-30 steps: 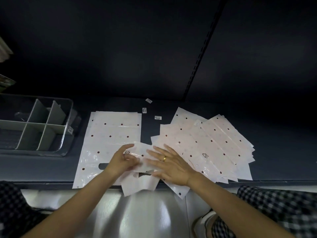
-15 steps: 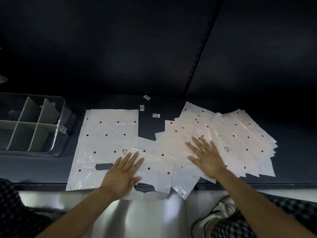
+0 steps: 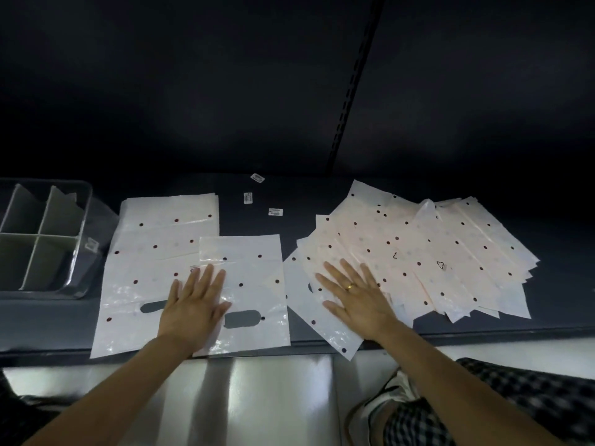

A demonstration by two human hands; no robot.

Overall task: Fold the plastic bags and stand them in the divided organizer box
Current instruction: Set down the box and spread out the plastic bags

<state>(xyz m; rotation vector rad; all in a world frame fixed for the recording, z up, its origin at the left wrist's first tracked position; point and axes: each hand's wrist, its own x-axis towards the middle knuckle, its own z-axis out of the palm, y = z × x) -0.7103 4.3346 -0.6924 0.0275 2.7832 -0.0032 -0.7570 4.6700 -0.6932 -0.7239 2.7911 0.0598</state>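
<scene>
At the far left of a dark shelf (image 3: pixel 322 201) sits a clear organizer box (image 3: pixel 82 220) split by grey dividers (image 3: pixel 42 235) into compartments; no bag can be seen standing in it, though its left part is cut off by the frame edge. Just to its right lies a flat stack of white dotted plastic bags (image 3: pixel 151 239). A single bag (image 3: pixel 254 284) lies partly over that stack's right side, handle cutout toward the near edge. The left hand (image 3: pixel 194 307) rests flat on this bag, fingers spread, gripping nothing. Three small labels (image 3: pixel 248 197) lie on the bare shelf farther back. To the right, the right hand (image 3: pixel 357 297), wearing a ring (image 3: pixel 350 287), presses open-palmed on a loose, fanned pile of bags (image 3: pixel 434 249), grasping nothing. Checked fabric (image 3: pixel 515 407) and a shoe (image 3: pixel 386 400) show at the near right, below the shelf.
</scene>
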